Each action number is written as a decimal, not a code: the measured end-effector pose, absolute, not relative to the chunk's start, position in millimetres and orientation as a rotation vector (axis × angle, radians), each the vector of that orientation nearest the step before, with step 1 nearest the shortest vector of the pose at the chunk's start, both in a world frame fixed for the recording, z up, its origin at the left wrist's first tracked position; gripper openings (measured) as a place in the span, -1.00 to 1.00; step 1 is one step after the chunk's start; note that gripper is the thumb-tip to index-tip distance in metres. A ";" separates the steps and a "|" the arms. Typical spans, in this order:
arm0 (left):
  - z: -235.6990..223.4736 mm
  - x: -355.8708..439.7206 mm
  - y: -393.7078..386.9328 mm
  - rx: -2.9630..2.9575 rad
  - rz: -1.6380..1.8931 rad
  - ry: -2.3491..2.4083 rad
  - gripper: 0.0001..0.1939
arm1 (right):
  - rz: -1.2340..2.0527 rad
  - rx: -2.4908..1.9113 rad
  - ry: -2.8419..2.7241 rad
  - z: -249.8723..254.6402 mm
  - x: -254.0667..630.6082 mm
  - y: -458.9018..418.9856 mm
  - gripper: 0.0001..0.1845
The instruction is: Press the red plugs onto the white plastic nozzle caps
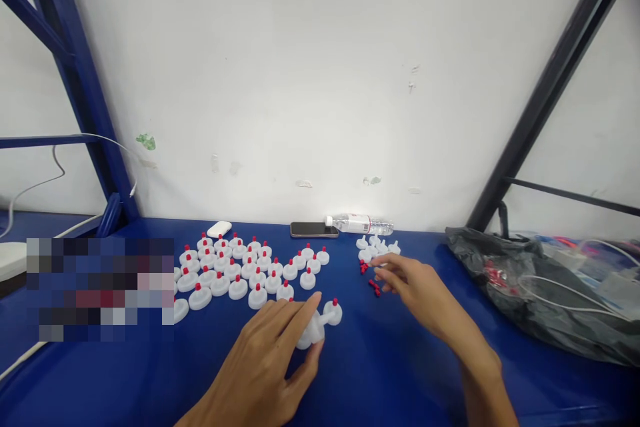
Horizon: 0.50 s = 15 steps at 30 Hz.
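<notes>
My left hand [273,353] is closed around a white plastic nozzle cap [315,330], tilted so its bare spout points right. Just behind that spout stands another white nozzle cap [333,313] with a red tip on top. My right hand [415,290] hovers at the small red tips [375,287], its thumb and index finger bent with a narrow gap between them. More red tips [363,267] lie by the fingertips; whether any is touched is hard to see. Behind them sit several white nozzle caps [365,255] without red tips.
Many red-tipped white caps [238,288] stand grouped on the blue table [390,373] at left. Along the wall lie a white case [219,229], a phone [314,231] and a water bottle [360,223]. A dark plastic bag [540,310] rests at right, near a metal post [545,93].
</notes>
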<state>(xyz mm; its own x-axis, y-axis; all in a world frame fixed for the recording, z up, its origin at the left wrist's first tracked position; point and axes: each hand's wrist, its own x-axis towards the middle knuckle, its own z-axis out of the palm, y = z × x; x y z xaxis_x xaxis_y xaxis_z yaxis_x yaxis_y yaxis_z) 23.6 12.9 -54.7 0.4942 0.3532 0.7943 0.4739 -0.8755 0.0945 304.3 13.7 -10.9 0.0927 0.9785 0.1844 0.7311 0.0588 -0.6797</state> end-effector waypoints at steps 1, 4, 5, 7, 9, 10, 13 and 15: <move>-54.9 23.6 13.0 -2.600 -1.333 -0.725 -0.55 | 0.531 -1.627 -1.701 -5.2 295.7 10.1 -0.72; -56.1 23.6 14.1 -2.611 -1.348 -0.736 -0.54 | 0.730 -1.374 -1.735 8.9 268.0 -0.2 -0.70; -56.6 23.3 14.7 -2.613 -1.352 -0.742 -0.53 | 0.796 -1.312 -1.730 12.0 259.4 -2.9 -0.72; -57.3 22.7 15.7 -2.607 -1.362 -0.755 -0.52 | 0.874 -1.234 -1.712 15.1 245.2 -6.1 -0.77; -57.7 21.9 16.5 -2.597 -1.372 -0.764 -0.51 | 0.925 -1.206 -1.706 14.9 236.3 -6.8 -0.83; -57.7 21.6 16.6 -2.592 -1.378 -0.766 -0.52 | 0.954 -1.201 -1.706 14.0 234.0 -6.5 -0.85; -57.7 21.2 16.1 -2.579 -1.386 -0.773 -0.53 | 1.036 -1.193 -1.692 11.1 233.4 -4.9 -0.89; -58.2 21.2 15.5 -2.572 -1.392 -0.772 -0.54 | 1.073 -1.175 -1.673 10.1 236.0 -4.2 -0.89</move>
<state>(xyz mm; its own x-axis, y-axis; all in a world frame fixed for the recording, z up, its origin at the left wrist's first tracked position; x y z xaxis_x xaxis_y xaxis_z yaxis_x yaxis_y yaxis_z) 21.2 15.5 -58.2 0.4480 0.3786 0.8099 0.4860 -0.8635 0.1349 236.0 -4.2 10.1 -0.2393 0.9607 0.1406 0.2731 0.2056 -0.9398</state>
